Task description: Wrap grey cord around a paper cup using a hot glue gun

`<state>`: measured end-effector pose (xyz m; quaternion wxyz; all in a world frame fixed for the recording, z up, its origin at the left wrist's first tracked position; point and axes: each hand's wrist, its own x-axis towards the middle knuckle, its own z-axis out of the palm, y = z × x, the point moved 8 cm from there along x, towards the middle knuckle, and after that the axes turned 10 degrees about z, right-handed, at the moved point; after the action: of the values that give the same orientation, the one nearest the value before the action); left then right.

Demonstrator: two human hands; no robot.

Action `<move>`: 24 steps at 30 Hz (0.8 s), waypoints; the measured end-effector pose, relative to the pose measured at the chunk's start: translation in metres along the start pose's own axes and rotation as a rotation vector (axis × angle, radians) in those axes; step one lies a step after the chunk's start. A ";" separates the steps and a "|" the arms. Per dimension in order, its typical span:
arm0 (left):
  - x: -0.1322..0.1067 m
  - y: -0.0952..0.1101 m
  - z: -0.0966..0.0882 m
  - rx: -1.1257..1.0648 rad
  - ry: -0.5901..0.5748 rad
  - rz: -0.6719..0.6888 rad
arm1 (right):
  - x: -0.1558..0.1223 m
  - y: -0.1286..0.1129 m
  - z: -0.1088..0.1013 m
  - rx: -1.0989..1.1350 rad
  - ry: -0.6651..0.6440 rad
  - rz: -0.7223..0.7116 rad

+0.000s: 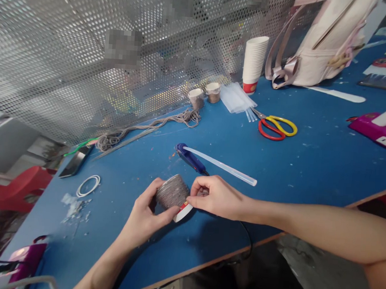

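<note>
1. In the head view, the step in hand is apparently winding: a cord-wrapped paper cup (172,194) is wearing close grey turns, with a red-and-white strip showing bare at its near end.
2. The next move is probably calling for a taut strand, laid flush against the last turn.
3. The cup is tilting between the hands; the left hand (145,217) is clamping it, thumb pressing near the bare strip, fingers curling around the far left side.
4. The right hand (220,199) is pinching thumb and forefinger together at the cup's right edge, seemingly on grey cord (203,192); exact contact is staying hidden.
5. A blue glue gun (191,159) is lying just beyond.
</note>
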<state>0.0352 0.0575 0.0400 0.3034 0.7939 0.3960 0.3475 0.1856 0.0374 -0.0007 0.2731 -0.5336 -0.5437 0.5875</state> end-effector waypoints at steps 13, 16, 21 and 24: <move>-0.001 -0.009 -0.007 -0.014 0.079 -0.095 | 0.005 -0.002 0.000 0.052 -0.038 0.028; 0.001 -0.004 -0.007 -0.036 0.068 -0.020 | 0.005 0.001 0.001 0.063 -0.057 0.060; 0.002 0.001 -0.007 -0.098 0.055 0.063 | 0.005 0.005 0.003 0.120 -0.088 0.131; 0.001 -0.006 -0.010 -0.127 0.079 0.019 | 0.003 0.002 0.005 0.144 -0.105 0.145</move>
<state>0.0255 0.0632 0.0413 0.3340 0.7625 0.3772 0.4058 0.1808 0.0374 -0.0045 0.2390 -0.5190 -0.4735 0.6703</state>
